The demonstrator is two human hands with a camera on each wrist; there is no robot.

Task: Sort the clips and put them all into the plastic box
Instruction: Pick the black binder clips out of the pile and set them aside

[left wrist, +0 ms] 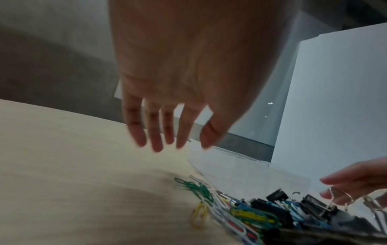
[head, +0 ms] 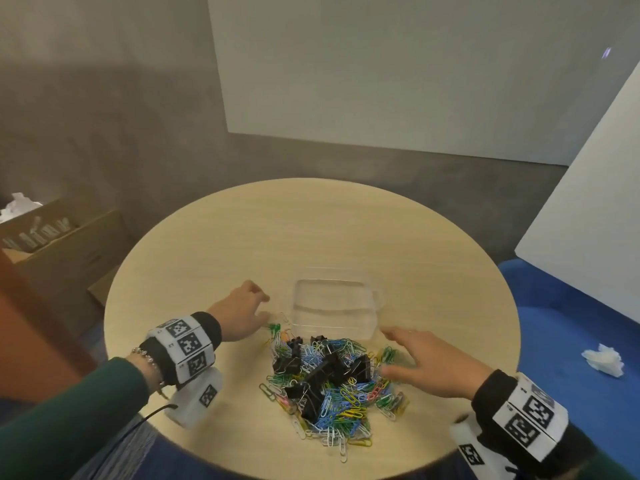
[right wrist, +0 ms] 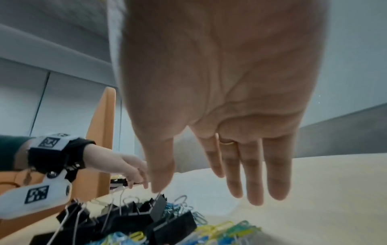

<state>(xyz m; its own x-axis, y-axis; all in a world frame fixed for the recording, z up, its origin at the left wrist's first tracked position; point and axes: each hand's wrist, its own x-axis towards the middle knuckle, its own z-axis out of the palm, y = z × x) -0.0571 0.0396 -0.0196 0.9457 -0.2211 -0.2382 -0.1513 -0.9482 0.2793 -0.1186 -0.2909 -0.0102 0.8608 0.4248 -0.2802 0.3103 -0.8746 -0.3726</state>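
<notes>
A: Where do the clips sit?

B: In one mixed heap [head: 330,379] on the near half of the round wooden table [head: 242,237]: coloured paper clips [head: 349,407] in blue, green, yellow and white, with black binder clips [head: 322,368] lying among and on top of them. A few green ones [left wrist: 194,186] trail off at the heap's left edge.

A: And the plastic box?

B: The clear plastic box [head: 334,311] stands just beyond the heap, touching or nearly touching its far edge. It looks empty, though the clear walls and the blur make that hard to confirm.

A: What is the left hand doing?

B: The left hand [head: 242,313] is just left of the box, above the table, fingers [left wrist: 155,132] straight and spread. It holds nothing.

A: The right hand?

B: The right hand [head: 429,365] hovers over the heap's right side, palm down, fingers [right wrist: 253,174] stretched out and slightly apart, a ring [right wrist: 227,142] on one of them. The thumb tip is right by a binder clip's wire handle [right wrist: 158,196] in the wrist view; nothing is gripped.

A: Anything else about?

B: A cardboard box [head: 52,237] on the floor to the left, a blue seat [head: 571,341] to the right with a crumpled tissue [head: 604,360] on it.
</notes>
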